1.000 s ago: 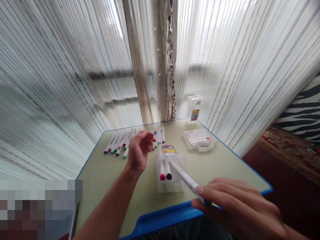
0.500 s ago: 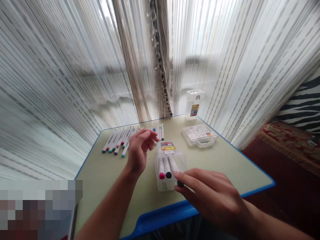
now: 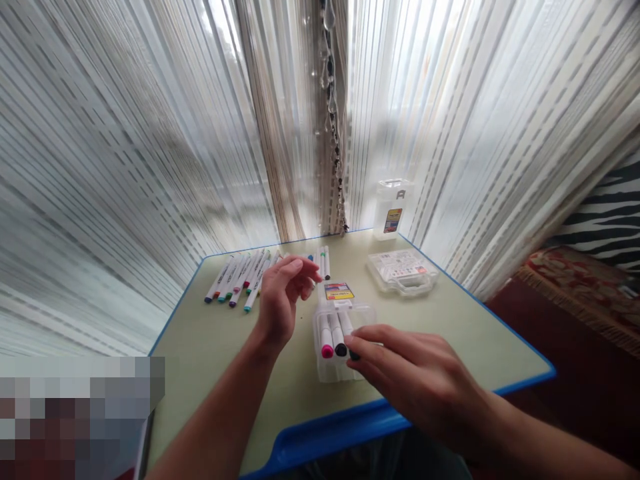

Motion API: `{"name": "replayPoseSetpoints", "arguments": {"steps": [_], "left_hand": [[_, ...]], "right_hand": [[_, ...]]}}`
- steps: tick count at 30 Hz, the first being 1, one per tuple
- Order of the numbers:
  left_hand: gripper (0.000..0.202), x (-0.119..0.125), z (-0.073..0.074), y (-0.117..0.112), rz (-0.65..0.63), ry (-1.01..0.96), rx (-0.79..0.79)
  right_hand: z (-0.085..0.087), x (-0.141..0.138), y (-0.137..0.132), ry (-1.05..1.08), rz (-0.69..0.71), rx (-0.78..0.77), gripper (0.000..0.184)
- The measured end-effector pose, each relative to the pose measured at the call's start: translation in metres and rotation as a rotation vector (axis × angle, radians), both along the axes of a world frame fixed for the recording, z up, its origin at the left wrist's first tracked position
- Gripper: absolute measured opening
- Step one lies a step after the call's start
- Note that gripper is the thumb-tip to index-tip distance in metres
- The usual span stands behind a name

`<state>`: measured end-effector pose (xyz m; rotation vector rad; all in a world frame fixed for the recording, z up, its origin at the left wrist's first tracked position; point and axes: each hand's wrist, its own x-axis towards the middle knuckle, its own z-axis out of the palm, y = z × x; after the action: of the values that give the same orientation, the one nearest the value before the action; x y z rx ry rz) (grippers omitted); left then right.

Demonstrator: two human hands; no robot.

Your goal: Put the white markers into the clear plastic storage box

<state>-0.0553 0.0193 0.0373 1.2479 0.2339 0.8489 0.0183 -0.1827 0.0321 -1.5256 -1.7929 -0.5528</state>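
A clear plastic case (image 3: 327, 370) lies with its mouth toward me, its labelled flap (image 3: 339, 292) folded back. Inside, side by side, are a pink-capped marker (image 3: 327, 351) and a black-capped marker (image 3: 341, 349). To their right, my right hand (image 3: 415, 367) pinches a third, dark-capped marker (image 3: 354, 355) by its cap end; its white barrel lies inside the case. My left hand (image 3: 283, 300) is raised left of the flap, fingers loosely curled and apart, nothing visible in them. Behind it, several white markers (image 3: 240, 280) with coloured caps lie in a row, partly hidden by that hand.
A closed clear case with a handle (image 3: 403, 272) lies flat at the right of the table (image 3: 465, 340). Another clear container (image 3: 393, 210) stands upright at the back corner. Striped curtains (image 3: 190, 133) hang behind. A blue rim (image 3: 345, 427) edges the table.
My right hand has moved slightly left and up, and the dark-capped marker sits deeper in the case, beside the black-capped one. My left hand has hardly moved.
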Motion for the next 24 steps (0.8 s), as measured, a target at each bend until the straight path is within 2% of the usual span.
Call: {"name": "replayPoseSetpoints", "arguments": {"steps": [13, 24], "left_hand": [[0.025, -0.0005, -0.0018, 0.0009, -0.010, 0.003, 0.003], [0.025, 0.0001, -0.0005, 0.0010, -0.015, 0.002, -0.006]], "right_hand": [[0.0032, 0.0016, 0.0016, -0.037, 0.004, -0.040, 0.015], [0.0086, 0.0027, -0.0003, -0.154, 0.007, -0.083, 0.025]]}}
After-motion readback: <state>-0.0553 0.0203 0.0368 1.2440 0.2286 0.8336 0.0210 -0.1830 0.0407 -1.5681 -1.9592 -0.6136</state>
